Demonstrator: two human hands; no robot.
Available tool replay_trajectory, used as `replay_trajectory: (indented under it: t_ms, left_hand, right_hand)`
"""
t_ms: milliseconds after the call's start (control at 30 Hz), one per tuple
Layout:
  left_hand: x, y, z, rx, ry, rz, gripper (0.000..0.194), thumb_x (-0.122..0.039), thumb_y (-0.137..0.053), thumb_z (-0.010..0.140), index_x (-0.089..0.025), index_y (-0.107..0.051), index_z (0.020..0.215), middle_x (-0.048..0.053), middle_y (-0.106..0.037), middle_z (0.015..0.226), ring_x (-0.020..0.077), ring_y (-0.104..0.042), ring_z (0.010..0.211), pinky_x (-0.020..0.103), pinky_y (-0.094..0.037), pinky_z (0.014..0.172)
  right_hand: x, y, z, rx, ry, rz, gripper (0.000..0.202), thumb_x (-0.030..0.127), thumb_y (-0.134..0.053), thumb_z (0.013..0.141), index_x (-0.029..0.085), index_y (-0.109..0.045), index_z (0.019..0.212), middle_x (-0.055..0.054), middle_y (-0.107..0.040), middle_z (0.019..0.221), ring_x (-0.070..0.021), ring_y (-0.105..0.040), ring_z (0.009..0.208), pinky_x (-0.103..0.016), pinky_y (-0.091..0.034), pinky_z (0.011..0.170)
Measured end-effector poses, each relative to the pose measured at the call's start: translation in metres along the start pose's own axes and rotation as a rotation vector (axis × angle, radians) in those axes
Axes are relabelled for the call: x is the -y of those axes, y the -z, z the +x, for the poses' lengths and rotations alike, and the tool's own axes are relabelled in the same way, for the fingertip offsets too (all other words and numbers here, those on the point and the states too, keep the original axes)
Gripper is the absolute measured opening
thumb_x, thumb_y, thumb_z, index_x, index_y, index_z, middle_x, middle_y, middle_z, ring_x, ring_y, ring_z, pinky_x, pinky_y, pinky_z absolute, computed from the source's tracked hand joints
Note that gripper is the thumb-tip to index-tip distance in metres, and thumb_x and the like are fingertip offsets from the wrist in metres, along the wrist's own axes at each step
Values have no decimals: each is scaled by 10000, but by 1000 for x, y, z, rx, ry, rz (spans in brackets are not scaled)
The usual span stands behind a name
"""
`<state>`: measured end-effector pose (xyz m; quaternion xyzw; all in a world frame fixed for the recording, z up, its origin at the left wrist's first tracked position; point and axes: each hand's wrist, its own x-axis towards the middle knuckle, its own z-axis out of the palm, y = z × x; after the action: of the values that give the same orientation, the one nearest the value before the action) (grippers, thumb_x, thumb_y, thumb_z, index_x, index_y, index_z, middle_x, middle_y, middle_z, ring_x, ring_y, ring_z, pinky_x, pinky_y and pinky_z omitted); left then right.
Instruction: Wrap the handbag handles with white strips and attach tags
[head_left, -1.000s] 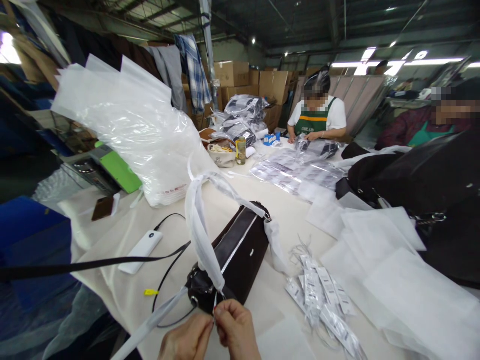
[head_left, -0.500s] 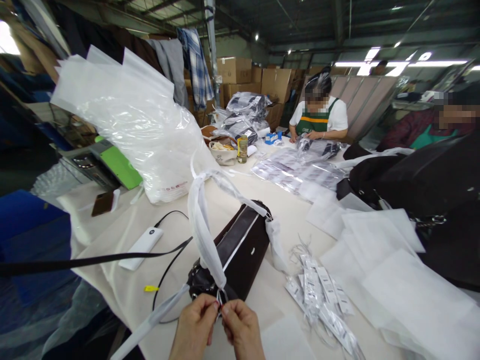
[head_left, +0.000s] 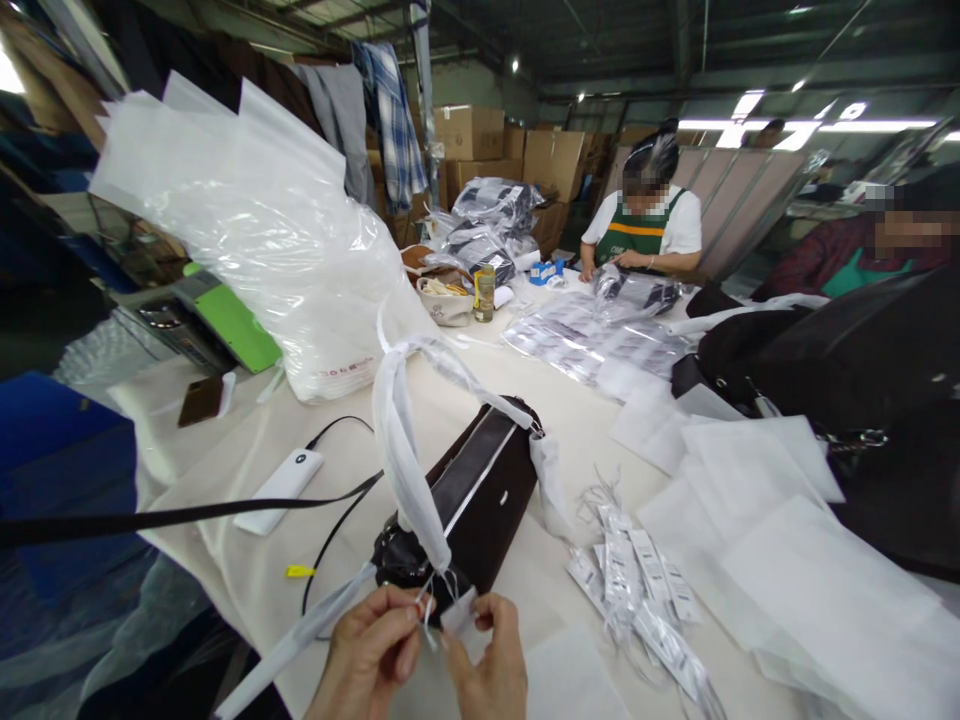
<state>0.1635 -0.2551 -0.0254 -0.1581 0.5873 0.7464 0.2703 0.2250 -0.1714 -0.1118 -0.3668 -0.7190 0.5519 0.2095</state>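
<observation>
A dark brown handbag (head_left: 487, 500) lies on the table in front of me, its strap (head_left: 405, 450) wrapped in white paper and looping upward. Thin white string (head_left: 429, 612) hangs at the bag's near end. My left hand (head_left: 371, 640) is closed, with thumb and forefinger pinching that string. Close to its right, my right hand (head_left: 491, 655) has a small white tag (head_left: 459, 612) between thumb and fingers. To the right of the bag lies a bunch of white printed tags (head_left: 634, 575) with strings.
A white power bank (head_left: 281, 490) with a cable and a phone (head_left: 199, 400) lie at left. Behind them leans a large plastic bag of white sheets (head_left: 300, 260). White paper sheets (head_left: 817, 560) and black bags (head_left: 847, 370) fill the right. A co-worker (head_left: 645, 220) handles plastic-wrapped goods across the table.
My hands have moved apart a little from the close pinch at the bag's end. A white tag now shows at my right hand, and the string shows more plainly.
</observation>
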Motion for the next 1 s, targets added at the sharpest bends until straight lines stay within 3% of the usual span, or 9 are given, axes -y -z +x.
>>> replay_trajectory:
  t_ms: [133,233,333,433,567,667,767,900,1000]
  left_hand:
    - [-5,3,1,65,-15,30,177,-307,-631,615,-134,-592,606,-29,-487,430,37,-324,360,191,-179,425]
    - [-4,4,1,13,-60,106,175,-295,-642,588,-130,-583,583,-15,-548,519,24,-330,364,183,-183,423]
    - [-2,4,0,-50,-120,217,187,-295,-648,571,-134,-554,561,-5,-595,626,20,-345,357,185,-195,417]
    - [-3,3,0,-100,-206,277,194,-296,-648,565,-132,-547,539,3,-603,711,21,-360,370,190,-219,414]
    - [-11,3,2,-102,-181,207,187,-246,-680,515,-125,-538,503,-10,-586,712,3,-331,369,186,-199,408]
    - [-18,3,2,-50,-81,72,189,-197,-687,501,-124,-513,490,-25,-566,600,-7,-305,350,178,-154,413]
    - [-21,5,-1,35,-5,-81,215,-201,-695,515,-122,-496,497,-14,-591,600,-25,-276,331,174,-124,418]
    - [-24,6,-9,136,58,-210,231,-198,-713,541,-123,-494,528,-1,-623,662,-49,-263,321,159,-143,418]
    - [-23,6,-14,241,122,-186,196,-232,-690,606,-144,-515,602,0,-616,645,-42,-266,297,155,-114,384]
  right_hand:
    - [-9,-6,-5,10,-49,-106,253,236,-640,587,240,-511,805,5,-596,731,-212,-553,702,-308,-391,671]
    - [-6,-6,-2,-6,-96,-61,314,227,-640,584,238,-498,863,4,-595,761,-216,-556,726,-309,-393,687]
    - [-3,-1,4,-12,-32,-8,377,201,-637,570,231,-504,922,-21,-579,879,-227,-534,843,-315,-392,748]
    - [-4,6,11,96,3,18,222,207,-637,568,222,-516,754,7,-546,754,-197,-512,758,-301,-388,712]
    - [-5,15,20,486,-188,290,183,271,-657,571,190,-499,613,56,-462,536,-115,-422,522,-246,-313,519]
    - [1,25,27,705,-430,655,337,323,-767,454,155,-543,641,27,-563,550,-96,-462,480,-230,-315,496]
    - [13,35,34,739,-606,810,372,303,-816,421,141,-555,631,-17,-634,574,-97,-515,453,-222,-345,484]
    - [22,38,37,706,-677,895,308,257,-812,475,128,-578,628,-42,-664,586,-100,-554,464,-208,-371,485]
    - [21,36,37,710,-711,947,313,258,-813,458,111,-610,646,-47,-662,572,-106,-563,468,-205,-381,487]
